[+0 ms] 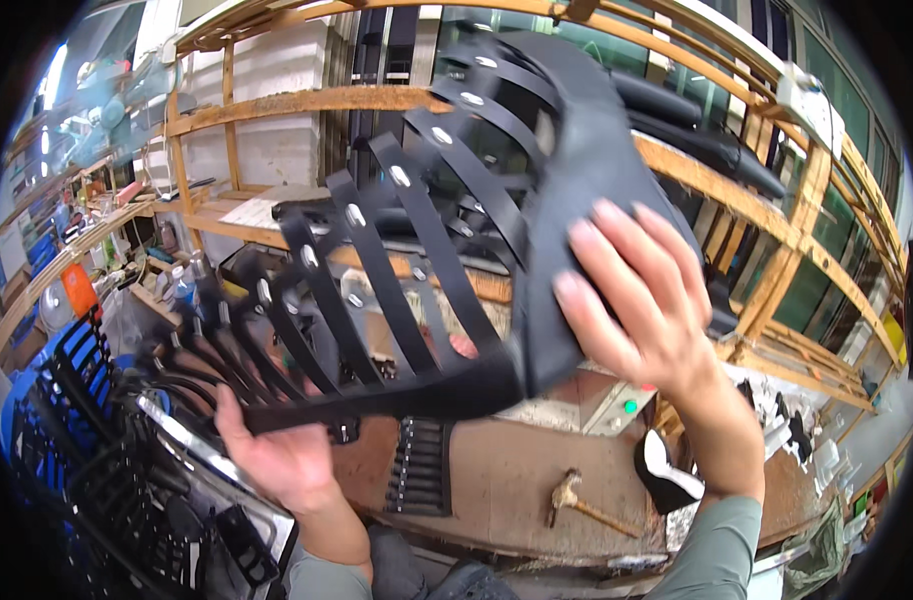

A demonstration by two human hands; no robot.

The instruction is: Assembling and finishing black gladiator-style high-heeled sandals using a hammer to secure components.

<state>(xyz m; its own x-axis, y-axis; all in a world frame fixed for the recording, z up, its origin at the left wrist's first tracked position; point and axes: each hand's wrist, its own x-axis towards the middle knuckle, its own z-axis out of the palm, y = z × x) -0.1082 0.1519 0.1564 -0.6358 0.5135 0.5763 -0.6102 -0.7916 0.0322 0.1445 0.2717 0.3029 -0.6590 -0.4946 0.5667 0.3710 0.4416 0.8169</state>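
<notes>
Slanting across the middle of the view is a black strappy boot upper (427,395), with rows of leather bands, silvery metal fittings and a smooth broad section at the right. Its left end is blurred. My left hand (282,462) is closed on the lower edge near that end, thumb in front, with fingers partly showing between the bands. Spread over the smooth section, the fingers of my right hand (642,300) grip it from the outside. The upper is held in the air, above a brown workbench (517,460).
On the bench lie a hammer (587,505), a flat strapped black piece (420,465) and a black-and-white wedge-shaped piece (667,470). More strappy black pieces (77,440) crowd the left beside a metal-edged tray (192,440). A wooden rack (777,270) stands behind.
</notes>
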